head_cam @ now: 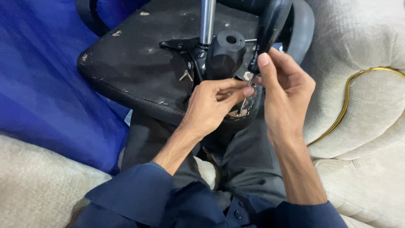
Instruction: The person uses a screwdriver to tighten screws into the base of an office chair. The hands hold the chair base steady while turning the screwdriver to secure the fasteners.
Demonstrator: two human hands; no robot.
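**me:** So, head cam only here. I've got the upturned chair seat (135,63) lying across my lap, underside up, its padded front edge running from upper left down toward my hands. My left hand (213,105) sits right at that edge, fingers pinched around the thin metal shaft of the screwdriver (270,29). My right hand (282,84) has its grip clenched on the lower end of the black handle, thumb pressed up against it. The tip goes down at the rim of the seat, between both hands; I can't tell what it's seated in, the fingers cover it.

**other:** how much room have you got around there?

**me:** Tight. Just beside my left fingers is the black mechanism block (225,52) with a round hole on top, and the chrome gas cylinder (206,21) stands up next to it. A loose-looking bolt (185,76) pokes out of the plate just left of that. The screwdriver handle leans up past the block and in front of a black curved armrest (301,29), so the right side is crowded.

**other:** and the left?

**me:** The left half of the seat underside is open, just scuffed fabric and a few staples. Beyond it is a blue cloth (46,76). A beige sofa (363,84) with gold trim (346,101) boxes me in on the right, near my right wrist.
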